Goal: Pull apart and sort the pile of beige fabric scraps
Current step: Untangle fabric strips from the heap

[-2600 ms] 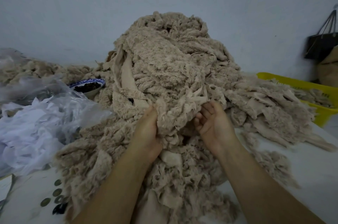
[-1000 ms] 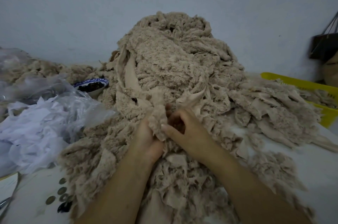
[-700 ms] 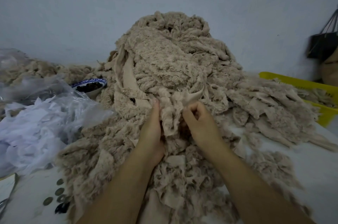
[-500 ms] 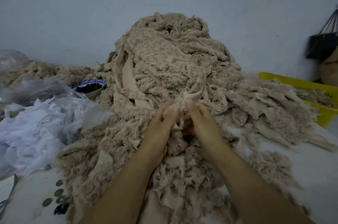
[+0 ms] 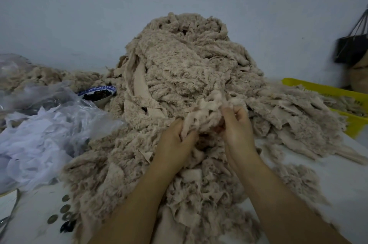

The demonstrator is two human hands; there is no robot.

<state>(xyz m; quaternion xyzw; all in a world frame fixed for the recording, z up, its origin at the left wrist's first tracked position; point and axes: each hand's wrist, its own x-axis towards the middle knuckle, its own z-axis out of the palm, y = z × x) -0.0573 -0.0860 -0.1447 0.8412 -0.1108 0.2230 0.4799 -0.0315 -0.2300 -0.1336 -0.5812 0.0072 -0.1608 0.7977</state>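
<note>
Centrally, one scrap (image 5: 202, 113) is held at the near foot of the pile (image 5: 185, 64), which sits at the middle of the tabletop (image 5: 338, 180). The left hand (image 5: 175, 144) curls round its lower end and the right hand (image 5: 237, 130) pinches its upper end. The scrap's long axis runs left-low to right-high between them, so separation likely calls for an outward pull along it.

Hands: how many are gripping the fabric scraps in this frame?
2. The left hand grips fabric scraps at the front of the pile; the right hand, beside it and slightly higher, pinches the same bunch.
</note>
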